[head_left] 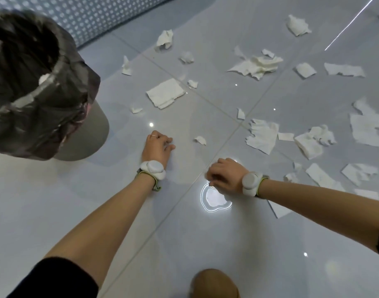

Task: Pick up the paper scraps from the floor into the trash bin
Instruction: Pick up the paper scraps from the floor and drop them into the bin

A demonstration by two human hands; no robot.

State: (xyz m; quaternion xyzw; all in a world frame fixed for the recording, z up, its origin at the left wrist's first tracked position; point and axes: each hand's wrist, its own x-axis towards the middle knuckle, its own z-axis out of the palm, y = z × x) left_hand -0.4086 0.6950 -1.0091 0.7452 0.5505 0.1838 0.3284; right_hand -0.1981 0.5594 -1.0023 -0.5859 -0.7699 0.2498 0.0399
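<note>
Trash bin (44,82) blocks left; floor (76,201) nearside open.

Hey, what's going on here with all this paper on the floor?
A person is low over a tiled floor littered with torn white paper scraps, beside a trash bin lined with a dark bag. The left hand is nearer the bin and the right hand is blurred. Both have curled fingers, and whether either holds a scrap is unclear. Most scraps lie uncollected.
</note>
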